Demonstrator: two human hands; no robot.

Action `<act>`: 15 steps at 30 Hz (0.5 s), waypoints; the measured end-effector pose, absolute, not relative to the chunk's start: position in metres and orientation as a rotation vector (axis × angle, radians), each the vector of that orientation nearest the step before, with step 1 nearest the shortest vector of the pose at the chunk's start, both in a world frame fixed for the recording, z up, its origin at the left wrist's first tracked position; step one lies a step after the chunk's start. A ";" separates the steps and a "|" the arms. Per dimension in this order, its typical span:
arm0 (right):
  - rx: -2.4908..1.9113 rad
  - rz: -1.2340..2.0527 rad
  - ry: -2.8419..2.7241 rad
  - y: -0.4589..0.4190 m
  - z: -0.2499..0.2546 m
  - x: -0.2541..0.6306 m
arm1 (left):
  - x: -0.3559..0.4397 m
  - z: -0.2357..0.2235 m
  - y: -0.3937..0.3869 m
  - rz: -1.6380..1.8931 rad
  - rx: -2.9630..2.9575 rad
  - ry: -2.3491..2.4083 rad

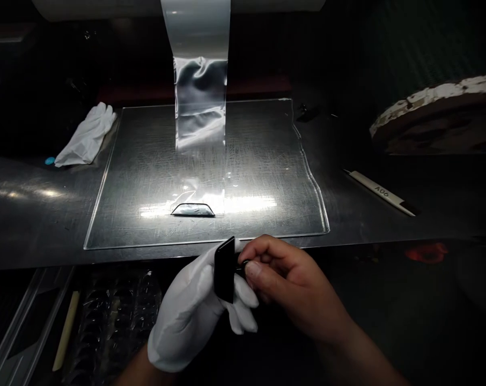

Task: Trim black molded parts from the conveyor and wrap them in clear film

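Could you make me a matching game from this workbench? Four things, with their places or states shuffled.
1. Black flat piece
2. Right hand
3. Slim tool marked A06
4. Shiny film strip

A. To the right of the clear plate
B. Bare, no glove
C. Running down onto the plate
D. Against the white-gloved left hand

Pairs: 1-D, 2-B, 3-A, 4-C

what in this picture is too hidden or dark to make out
In the head view:
Full shape of the small black knob, covered by fingers of the right hand.
Back of the flat black plate in the gloved left hand, turned away from the camera.
Contents of the clear plastic tray, lost in shadow.
Top of the pale roll, cut off by the top edge.
The red item at right, too dim to identify.
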State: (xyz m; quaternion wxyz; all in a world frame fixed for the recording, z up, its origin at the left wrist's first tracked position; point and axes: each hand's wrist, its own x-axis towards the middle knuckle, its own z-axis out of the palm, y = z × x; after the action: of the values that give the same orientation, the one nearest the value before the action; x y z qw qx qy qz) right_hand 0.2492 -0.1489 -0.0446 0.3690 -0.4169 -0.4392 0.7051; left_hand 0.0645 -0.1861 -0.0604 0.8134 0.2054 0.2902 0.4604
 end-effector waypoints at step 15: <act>-0.760 1.500 -1.684 -0.149 -0.042 0.274 | 0.076 -0.084 -0.210 1.083 0.384 0.384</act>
State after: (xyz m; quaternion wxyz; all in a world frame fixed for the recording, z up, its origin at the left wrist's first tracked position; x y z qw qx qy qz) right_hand 0.2737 -0.1486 -0.0425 0.3716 -0.2963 -0.6569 0.5853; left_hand 0.0759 -0.2099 -0.0841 0.8220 0.1806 0.1806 0.5089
